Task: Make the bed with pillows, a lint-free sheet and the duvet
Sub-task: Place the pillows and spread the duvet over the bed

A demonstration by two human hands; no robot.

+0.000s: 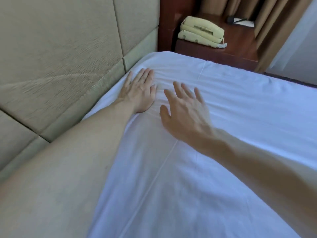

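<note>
A white sheet [231,117] covers the mattress and runs up to the padded headboard. My left hand [139,91] lies flat on the sheet near the bed's head edge, fingers straight and together. My right hand [185,112] is just to its right with fingers spread, blurred, at or just above the sheet. Small wrinkles bunch in the sheet between and beyond the two hands. A straight crease line runs down the sheet toward me. No pillow or duvet is in view.
A beige padded headboard [60,66] fills the left. Behind the bed's far corner stands a dark wooden nightstand [240,48] with a cream corded telephone [200,31]. Brown curtains [274,23] hang at the top right.
</note>
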